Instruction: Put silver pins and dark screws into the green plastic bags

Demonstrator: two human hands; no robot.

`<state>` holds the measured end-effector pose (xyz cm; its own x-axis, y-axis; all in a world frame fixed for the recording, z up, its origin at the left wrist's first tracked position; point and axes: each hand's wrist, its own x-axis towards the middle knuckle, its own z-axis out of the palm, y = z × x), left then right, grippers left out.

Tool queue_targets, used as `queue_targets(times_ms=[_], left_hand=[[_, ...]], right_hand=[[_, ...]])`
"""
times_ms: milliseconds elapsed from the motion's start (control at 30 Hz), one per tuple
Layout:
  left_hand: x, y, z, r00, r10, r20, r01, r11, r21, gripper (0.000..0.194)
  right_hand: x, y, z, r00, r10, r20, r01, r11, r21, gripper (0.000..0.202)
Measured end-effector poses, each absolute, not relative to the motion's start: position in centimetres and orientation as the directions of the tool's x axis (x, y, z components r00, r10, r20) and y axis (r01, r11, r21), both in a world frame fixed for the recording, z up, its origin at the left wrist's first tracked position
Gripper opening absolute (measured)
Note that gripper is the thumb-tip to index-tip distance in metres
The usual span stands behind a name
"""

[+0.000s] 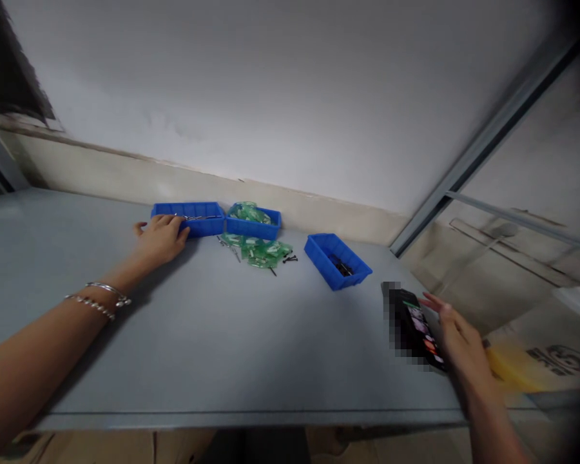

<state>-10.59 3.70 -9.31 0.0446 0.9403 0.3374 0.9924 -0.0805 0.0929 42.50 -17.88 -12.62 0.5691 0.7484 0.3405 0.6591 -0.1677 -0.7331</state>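
Note:
My left hand (162,238) rests at the front edge of the left blue bin (203,225), its fingers apart over the rim near thin metal pieces. Beside that bin is a second blue bin (254,229) filled with green packets. More green packets (261,251) lie on the table in front of it, with dark screws (290,259) by them. A third blue bin (338,261), turned at an angle, holds dark screws. At the right, my right hand (457,332) is beside a phone (423,332) with a lit screen, its fingers apart by the phone's edge.
The grey table (222,348) backs onto a pale wall. A metal frame post (483,151) rises at the right, with a crossbar. Beyond the table's right side stands a whitish container (546,348) with dark print and something yellow at its left.

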Motion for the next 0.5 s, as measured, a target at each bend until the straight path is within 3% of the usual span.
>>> queue_targets(times_ms=[267,500], left_hand=[[-10.3,3.3,-9.0,0.048,0.938,0.342,0.993,-0.083,0.089,0.041],[-10.4,3.5,-9.2,0.045,0.939,0.341,0.994,-0.076,0.079,0.041]], right_hand=[[43.0,-17.4,-13.7,0.526,0.749,0.403,0.704,-0.119,-0.7,0.058],[44.2,-16.9,-15.1,0.518,0.769,0.375,0.722,-0.158,-0.673,0.063]])
